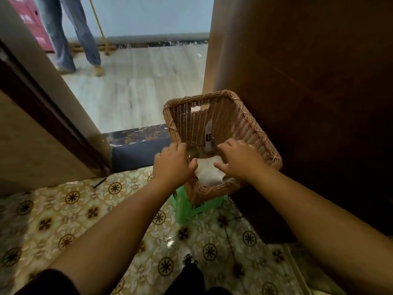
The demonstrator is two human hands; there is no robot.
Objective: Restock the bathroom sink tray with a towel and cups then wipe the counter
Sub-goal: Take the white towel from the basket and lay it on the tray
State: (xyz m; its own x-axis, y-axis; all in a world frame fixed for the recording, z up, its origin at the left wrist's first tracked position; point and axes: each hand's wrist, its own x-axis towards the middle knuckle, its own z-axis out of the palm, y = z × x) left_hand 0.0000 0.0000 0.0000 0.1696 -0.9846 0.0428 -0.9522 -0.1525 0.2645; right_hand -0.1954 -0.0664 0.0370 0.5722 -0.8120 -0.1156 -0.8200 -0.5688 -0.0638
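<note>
A brown wicker basket tray (244,124) rests tilted on something green (185,207) next to the doorway. Inside lies a white towel (208,172) at the near end. Beyond it stand two clear glass cups (192,151), and a white and grey tube (208,133) stands in the right one. My left hand (172,165) grips the tray's left rim, thumb inside. My right hand (240,160) is inside the tray over the towel, fingers spread and curved near the right cup, with nothing seen in it.
A dark wooden door (308,92) stands close on the right. The door frame (53,116) is on the left, with a dark marble threshold (138,135) ahead. In the hallway beyond, a person's legs (70,39) and a broom (102,33) show. Patterned tiles (63,209) cover the floor.
</note>
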